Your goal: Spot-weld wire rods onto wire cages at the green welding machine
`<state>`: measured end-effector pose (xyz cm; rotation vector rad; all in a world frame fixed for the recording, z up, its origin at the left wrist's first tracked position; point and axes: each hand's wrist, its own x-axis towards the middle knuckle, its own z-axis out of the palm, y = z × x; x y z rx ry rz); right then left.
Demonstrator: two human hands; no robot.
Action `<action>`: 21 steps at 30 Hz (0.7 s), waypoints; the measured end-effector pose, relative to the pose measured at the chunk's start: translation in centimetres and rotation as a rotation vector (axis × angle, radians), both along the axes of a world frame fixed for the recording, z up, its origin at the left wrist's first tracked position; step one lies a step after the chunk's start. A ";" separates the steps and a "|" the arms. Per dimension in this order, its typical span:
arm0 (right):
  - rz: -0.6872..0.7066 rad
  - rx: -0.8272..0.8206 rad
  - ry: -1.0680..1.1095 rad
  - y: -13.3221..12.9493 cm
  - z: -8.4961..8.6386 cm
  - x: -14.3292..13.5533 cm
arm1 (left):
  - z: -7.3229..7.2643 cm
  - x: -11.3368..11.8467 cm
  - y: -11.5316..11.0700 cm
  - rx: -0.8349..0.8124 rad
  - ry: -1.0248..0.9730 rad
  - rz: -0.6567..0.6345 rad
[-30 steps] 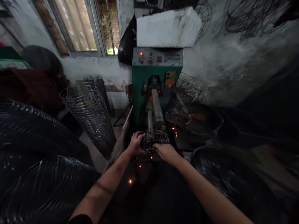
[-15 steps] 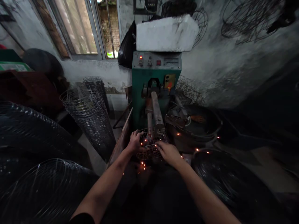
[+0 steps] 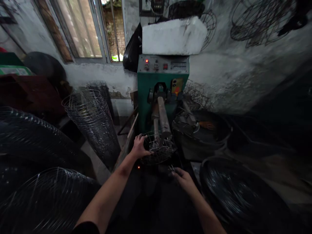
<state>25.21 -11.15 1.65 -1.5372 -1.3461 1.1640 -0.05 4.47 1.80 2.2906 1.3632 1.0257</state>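
**Left hand on the wire basket at the welder**

I have my left hand (image 3: pixel 139 147) closed on the left rim of the basket (image 3: pixel 158 150), a small round wire cage that sits over the two metal arms (image 3: pixel 162 117) sticking out of the green machine (image 3: pixel 162 85). The basket is at the far end of the dark worktop (image 3: pixel 156 195), right under the tips of those arms. One orange spark (image 3: pixel 138 167) glows just below my left wrist.

My right hand (image 3: pixel 183 178) is off the basket, lower and nearer to me, on the dark worktop. Its fingers are curled around a small bunch of wire pieces (image 3: pixel 171 168); how firmly they grip I cannot tell.

A tall stack of wire baskets (image 3: pixel 94 118) stands to the left of the machine. A white foam block (image 3: pixel 173 36) lies on top of the machine. Dark wire coils (image 3: pixel 234 191) fill the right side, and more (image 3: pixel 46 198) the left.
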 end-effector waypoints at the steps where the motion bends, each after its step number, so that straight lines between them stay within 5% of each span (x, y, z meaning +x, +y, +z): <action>1: -0.024 -0.045 0.087 -0.1 -0.1 0.0 | -0.1 0.0 0.0 0.007 -0.001 0.008; 9: -0.180 -0.153 0.527 0.0 -0.1 0.0 | -0.8 0.1 0.0 0.035 0.012 0.029; 21: -0.261 -0.145 0.667 -0.5 0.1 0.9 | -0.4 0.7 0.0 0.043 0.009 0.032</action>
